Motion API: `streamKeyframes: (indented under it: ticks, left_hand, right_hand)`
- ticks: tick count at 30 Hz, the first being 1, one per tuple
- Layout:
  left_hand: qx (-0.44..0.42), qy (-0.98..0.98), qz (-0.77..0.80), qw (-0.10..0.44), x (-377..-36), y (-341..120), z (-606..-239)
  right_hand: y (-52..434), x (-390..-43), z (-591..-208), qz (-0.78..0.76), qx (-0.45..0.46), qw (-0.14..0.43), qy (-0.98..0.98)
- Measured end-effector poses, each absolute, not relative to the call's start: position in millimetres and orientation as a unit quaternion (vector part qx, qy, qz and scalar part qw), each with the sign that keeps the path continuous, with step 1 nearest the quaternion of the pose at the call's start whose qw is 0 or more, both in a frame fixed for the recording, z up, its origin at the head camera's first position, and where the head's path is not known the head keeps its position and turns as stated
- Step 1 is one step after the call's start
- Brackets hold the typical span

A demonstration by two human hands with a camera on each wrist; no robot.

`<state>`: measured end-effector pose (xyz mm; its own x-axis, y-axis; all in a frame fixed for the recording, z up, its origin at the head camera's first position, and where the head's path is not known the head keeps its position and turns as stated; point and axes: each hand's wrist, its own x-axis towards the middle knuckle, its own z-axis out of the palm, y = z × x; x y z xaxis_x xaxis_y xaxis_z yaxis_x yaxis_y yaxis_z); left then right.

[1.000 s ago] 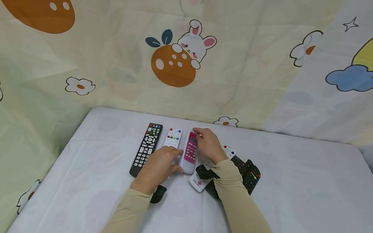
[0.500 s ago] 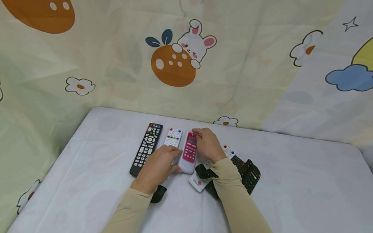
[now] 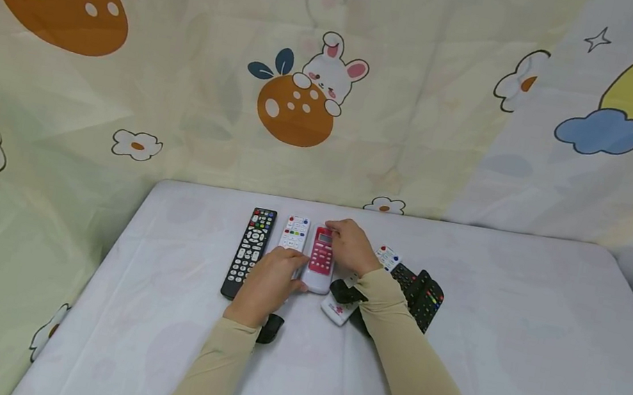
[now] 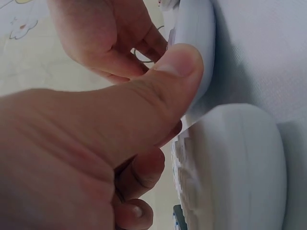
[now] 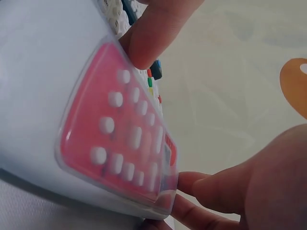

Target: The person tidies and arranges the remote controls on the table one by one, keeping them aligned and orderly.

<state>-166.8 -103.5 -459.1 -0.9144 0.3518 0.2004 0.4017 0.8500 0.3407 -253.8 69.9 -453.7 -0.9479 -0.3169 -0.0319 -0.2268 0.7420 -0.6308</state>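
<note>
A white remote control with a pink key panel (image 3: 320,260) lies on the table, its far end toward the back. At that far end my right hand (image 3: 354,245) pinches it between thumb and fingers, as the right wrist view shows. Against its left side rest the thumb and index finger of my left hand (image 3: 269,284); its other fingers bend beneath, in the left wrist view. Left of it lies a white remote (image 3: 294,232), partly covered by my left hand. A long black remote (image 3: 250,249) is farthest left. All three stand roughly side by side.
Right of the pink-panelled remote, a loose pile holds another white remote (image 3: 338,309) and a black remote (image 3: 428,305), overlapped by my right wrist and its black strap. The white-covered table (image 3: 168,355) meets a printed cloth wall (image 3: 194,98) at the back.
The pink-panelled remote has shifted slightly to the left and now stands straighter beside the white one. Both hands stay at it, nearly in the same places.
</note>
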Motion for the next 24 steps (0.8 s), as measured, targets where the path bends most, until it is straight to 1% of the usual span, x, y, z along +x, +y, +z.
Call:
streamKeyframes:
  ticks: [9,14,24]
  left_hand:
    - [-0.197,-0.961,-0.182,0.060,-166.2,-101.3,-459.5]
    - [-0.194,-0.963,-0.178,0.059,-164.8,-100.2,-458.4]
    - [-0.189,-0.966,-0.168,0.053,-164.5,-97.6,-456.0]
  right_hand:
    - [71.3,-253.7,-454.8,-0.322,-0.144,0.070,0.933]
    - [72.3,-254.7,-455.6,-0.311,-0.158,0.071,0.934]
    - [76.8,-252.3,-450.7,-0.339,-0.145,0.093,0.925]
